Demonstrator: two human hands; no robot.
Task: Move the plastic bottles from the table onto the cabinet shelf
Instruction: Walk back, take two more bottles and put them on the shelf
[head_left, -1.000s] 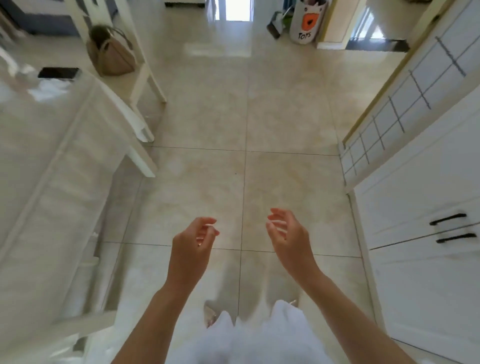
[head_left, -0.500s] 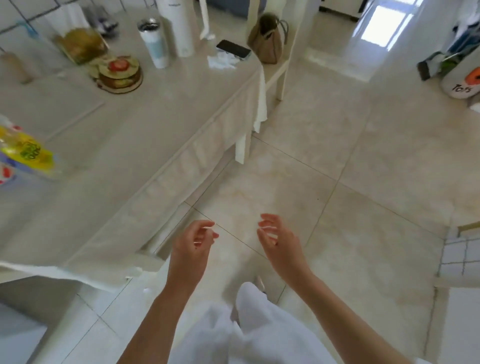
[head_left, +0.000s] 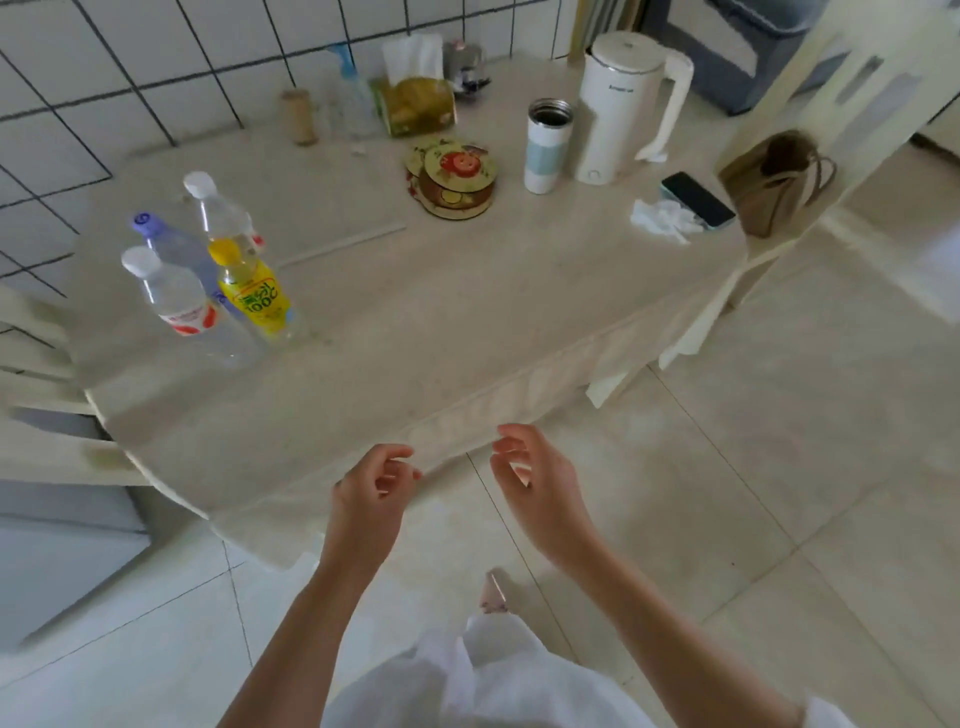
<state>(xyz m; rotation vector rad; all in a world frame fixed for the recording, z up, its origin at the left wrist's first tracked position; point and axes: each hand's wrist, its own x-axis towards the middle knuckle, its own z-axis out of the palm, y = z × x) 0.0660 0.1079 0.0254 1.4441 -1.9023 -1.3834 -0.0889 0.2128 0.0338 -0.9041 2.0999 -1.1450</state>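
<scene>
Several plastic bottles stand together at the left of the table: a yellow-labelled bottle, a clear bottle with a red and white label, a purple-capped bottle and a white-capped clear bottle behind them. My left hand and my right hand hover at the table's near edge, fingers loosely curled, holding nothing. Both are well short of the bottles. The cabinet is out of view.
Farther back on the table stand a white kettle, a tumbler, round coasters, a tissue box, a phone and crumpled tissue. A brown bag sits on a chair at right. Another chair stands at left.
My view has swung left from the floor and cabinet to the table, bringing the bottles into sight. Both hands keep the same loose, empty pose in front of me.
</scene>
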